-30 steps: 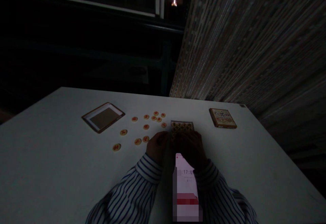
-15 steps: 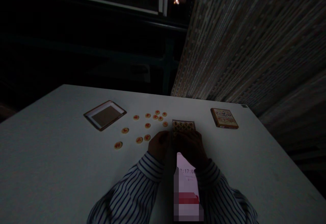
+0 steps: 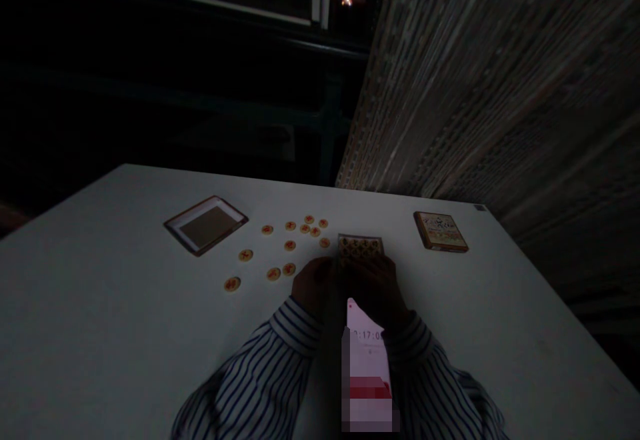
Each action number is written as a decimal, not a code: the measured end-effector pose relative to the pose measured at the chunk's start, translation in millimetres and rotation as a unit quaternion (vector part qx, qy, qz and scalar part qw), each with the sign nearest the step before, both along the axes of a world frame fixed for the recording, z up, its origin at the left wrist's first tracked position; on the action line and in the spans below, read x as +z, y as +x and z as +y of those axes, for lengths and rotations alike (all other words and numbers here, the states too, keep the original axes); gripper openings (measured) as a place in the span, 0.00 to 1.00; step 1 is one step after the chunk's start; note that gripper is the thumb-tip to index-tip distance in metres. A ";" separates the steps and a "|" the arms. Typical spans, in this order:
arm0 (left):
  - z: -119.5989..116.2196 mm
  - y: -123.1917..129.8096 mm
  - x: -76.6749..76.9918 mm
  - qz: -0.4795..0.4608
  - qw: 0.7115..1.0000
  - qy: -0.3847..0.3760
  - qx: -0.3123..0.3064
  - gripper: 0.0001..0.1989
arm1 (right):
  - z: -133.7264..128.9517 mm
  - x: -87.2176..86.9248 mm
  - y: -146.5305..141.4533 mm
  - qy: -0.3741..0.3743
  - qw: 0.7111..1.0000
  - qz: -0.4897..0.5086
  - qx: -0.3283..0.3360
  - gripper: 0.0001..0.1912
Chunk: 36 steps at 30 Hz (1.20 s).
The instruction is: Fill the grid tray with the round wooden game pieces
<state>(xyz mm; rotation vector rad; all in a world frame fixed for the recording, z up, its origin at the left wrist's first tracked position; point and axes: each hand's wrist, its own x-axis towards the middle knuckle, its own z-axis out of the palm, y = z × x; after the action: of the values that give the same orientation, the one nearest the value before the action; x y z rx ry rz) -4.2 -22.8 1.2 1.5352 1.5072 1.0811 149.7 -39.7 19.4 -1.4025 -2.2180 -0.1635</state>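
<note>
A small tray of Chinese chess pieces (image 3: 360,247) lies before me, with rows of round pieces showing at its far end. My left hand (image 3: 314,285) is curled closed against the tray's left side; whatever its fingers hold is lost in shadow. Over the near part of the tray reaches my right hand (image 3: 377,287), its fingers bent down and pressed together, the tips too dark to make out. Several loose Chinese chess pieces (image 3: 289,246) with red characters lie scattered on the white table (image 3: 150,333), to the left of the tray.
At the left rests an open, shallow box part (image 3: 200,250). A printed box (image 3: 442,232) is at the right. Below my right wrist glows a phone screen (image 3: 367,353) with a timer. A string curtain (image 3: 425,93) hangs beyond the table's far right edge.
Both hands stay at the tray, with only slight finger movement, my right hand shifting a little. The loose pieces keep their places, and the timer on the phone has advanced.
</note>
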 end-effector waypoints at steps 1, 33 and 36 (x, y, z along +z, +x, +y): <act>0.1 0.0 -0.3 0.001 1.000 -0.002 0.002 0.12 | -0.1 0.4 -0.2 0.001 1.000 -0.001 0.000 0.11; -3.3 3.3 7.0 -0.001 0.999 -0.039 0.005 0.14 | -0.2 -0.8 0.5 -0.030 0.999 -0.013 -0.002 0.11; -2.8 2.6 6.6 0.012 0.999 -0.033 0.003 0.13 | -0.5 -0.6 0.3 -0.033 0.999 -0.013 0.003 0.10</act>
<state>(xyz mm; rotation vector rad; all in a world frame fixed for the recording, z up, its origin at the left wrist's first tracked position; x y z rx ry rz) -1.6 -25.7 7.8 1.5036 1.5497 1.0088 150.0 -40.2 18.8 -1.4363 -2.2686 -0.1082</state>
